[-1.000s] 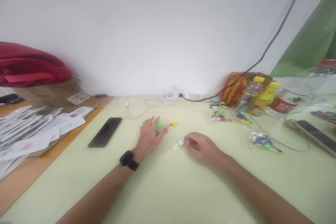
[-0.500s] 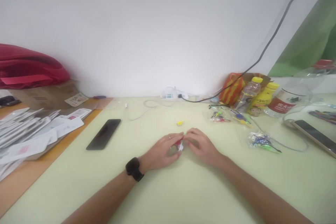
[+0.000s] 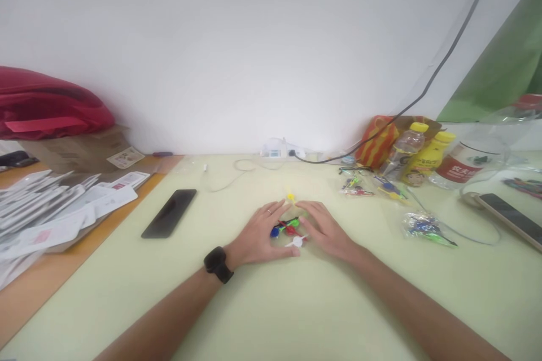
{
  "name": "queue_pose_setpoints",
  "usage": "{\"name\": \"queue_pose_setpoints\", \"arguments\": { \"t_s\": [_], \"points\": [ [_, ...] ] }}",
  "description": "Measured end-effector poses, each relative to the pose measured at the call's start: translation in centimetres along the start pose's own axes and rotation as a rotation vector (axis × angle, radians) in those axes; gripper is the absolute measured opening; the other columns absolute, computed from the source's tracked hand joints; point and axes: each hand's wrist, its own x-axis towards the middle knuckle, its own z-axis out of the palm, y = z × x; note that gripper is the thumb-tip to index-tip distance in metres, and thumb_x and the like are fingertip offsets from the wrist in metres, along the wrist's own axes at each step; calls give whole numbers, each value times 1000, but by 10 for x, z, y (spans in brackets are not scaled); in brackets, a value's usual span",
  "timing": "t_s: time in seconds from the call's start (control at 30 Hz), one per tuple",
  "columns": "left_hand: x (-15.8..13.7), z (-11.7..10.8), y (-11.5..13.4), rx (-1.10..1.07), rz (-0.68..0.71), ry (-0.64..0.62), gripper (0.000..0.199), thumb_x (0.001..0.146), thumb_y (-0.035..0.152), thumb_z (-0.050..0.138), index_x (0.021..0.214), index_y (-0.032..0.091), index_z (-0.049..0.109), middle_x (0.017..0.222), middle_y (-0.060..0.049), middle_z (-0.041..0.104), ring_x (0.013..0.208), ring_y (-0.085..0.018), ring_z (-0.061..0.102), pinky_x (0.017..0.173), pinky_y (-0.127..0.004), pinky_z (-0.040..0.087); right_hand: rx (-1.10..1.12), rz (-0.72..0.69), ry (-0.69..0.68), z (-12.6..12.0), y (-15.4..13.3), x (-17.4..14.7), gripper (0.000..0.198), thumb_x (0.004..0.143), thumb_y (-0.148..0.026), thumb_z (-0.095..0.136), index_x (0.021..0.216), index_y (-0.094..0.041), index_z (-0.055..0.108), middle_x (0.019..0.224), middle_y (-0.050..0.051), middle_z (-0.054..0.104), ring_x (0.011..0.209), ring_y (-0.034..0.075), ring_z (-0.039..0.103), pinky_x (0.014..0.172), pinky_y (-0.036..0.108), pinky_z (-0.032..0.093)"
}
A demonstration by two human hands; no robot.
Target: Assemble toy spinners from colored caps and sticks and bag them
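Between my hands on the pale green table lies a small cluster of coloured plastic pieces, each a round disc with thin arms. It includes a blue piece (image 3: 275,232), a green piece (image 3: 294,222), a red piece (image 3: 291,229) and a white piece (image 3: 297,241). Just beyond the fingertips sits a yellow piece (image 3: 291,197). My left hand (image 3: 265,237) curves around the left side of the cluster, thumb and fingers apart. On the right side, my right hand (image 3: 324,230) rests with fingers spread apart, its thumb close to the green piece. Neither hand grips anything visible.
A black phone (image 3: 169,213) lies left. At the right are small bagged plastic parts (image 3: 427,227), a yellow bottle (image 3: 428,159), a large water bottle (image 3: 459,163) and another phone (image 3: 512,220). White packets (image 3: 59,208) and a cardboard box (image 3: 76,153) stand far left.
My hands have opened and moved slightly apart, uncovering the blue, green, red and white pieces. The view has shifted a little.
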Motion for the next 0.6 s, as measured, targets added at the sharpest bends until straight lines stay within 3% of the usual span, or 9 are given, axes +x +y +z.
{"name": "queue_pose_setpoints", "arguments": {
  "t_s": [0.07, 0.13, 0.23, 0.37, 0.5, 0.6],
  "points": [
    [1, 4, 5, -1, 41, 21, 91, 72, 60, 83, 151, 30, 49, 155, -12, 50, 144, -40, 42, 119, -56, 32, 1, 13, -8, 2, 2, 4, 42, 106, -43, 42, 144, -29, 54, 145, 9, 57, 139, 27, 45, 118, 50, 37],
    [3, 7, 10, -23, 83, 34, 58, 84, 49, 76, 138, 31, 63, 138, -9, 66, 133, -35, 54, 113, -51, 40, -5, 38, -13, 4, 6, 11, 43, 106, -44, 40, 144, -30, 55, 149, 8, 54, 143, 27, 41, 120, 51, 34],
    [3, 7, 12, -71, 112, 23, 28, 98, 36, 60, 124, 32, 71, 121, -5, 74, 121, -27, 62, 106, -43, 47, -6, 57, -38, 7, 11, 25, 43, 106, -45, 41, 141, -28, 60, 152, 8, 52, 145, 27, 38, 121, 51, 32],
    [3, 1, 9, -59, 77, 28, 31, 94, 39, 66, 123, 29, 69, 124, -7, 71, 118, -26, 63, 106, -42, 48, 60, 67, -42, 3, 14, 44, 40, 104, -47, 46, 120, -22, 72, 133, 11, 67, 130, 27, 55, 115, 49, 39],
    [2, -2, 7, -7, 84, 51, 61, 82, 50, 79, 136, 29, 59, 135, -8, 65, 127, -30, 57, 110, -47, 46, 150, 50, -122, -12, 10, 45, 38, 103, -47, 49, 98, -21, 77, 111, 9, 76, 105, 25, 68, 99, 41, 50],
    [1, -1, 6, 42, 74, 95, 74, 81, 54, 79, 145, 29, 51, 153, -10, 51, 140, -33, 46, 117, -52, 39, 184, 60, -167, -23, 2, 33, 38, 103, -45, 51, 95, -20, 78, 105, 8, 77, 98, 24, 70, 93, 37, 52]
  ]
}}
